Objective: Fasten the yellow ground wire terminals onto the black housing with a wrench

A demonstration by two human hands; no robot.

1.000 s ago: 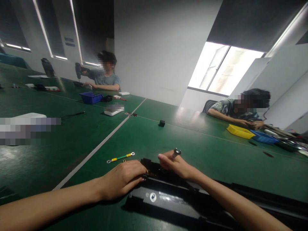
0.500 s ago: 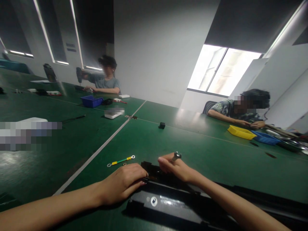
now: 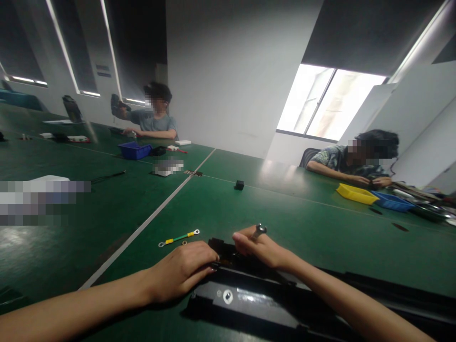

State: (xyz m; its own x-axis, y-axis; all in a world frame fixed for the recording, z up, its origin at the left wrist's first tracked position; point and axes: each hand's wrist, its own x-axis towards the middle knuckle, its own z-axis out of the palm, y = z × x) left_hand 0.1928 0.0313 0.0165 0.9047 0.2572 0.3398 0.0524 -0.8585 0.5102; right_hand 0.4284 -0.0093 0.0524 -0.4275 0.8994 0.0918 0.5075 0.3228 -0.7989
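A long black housing (image 3: 263, 306) lies across the front of the green table, with a shiny face and a round pale fitting. My left hand (image 3: 185, 268) is closed on its left end, fingertips at the rim. Over the same end, my right hand (image 3: 261, 247) is closed around a wrench (image 3: 261, 229); the silver open jaw sticks up above the fist. The wrench's lower end is hidden by the hand and the housing. Beyond my left hand lie a green-and-yellow ground wire (image 3: 179, 238) with ring terminals and a small nut or washer (image 3: 184, 243).
A small black block (image 3: 240, 185) sits mid-table. Farther right are a yellow tray (image 3: 356, 194) and a blue tray (image 3: 392, 201) before a seated person (image 3: 342, 166). At far left, another person (image 3: 156, 124) holds a power drill near a dark blue bin (image 3: 134, 150).
My hands and the housing stay almost where they were. The wrench has shifted only very slightly. The far-left person's drill has tilted.
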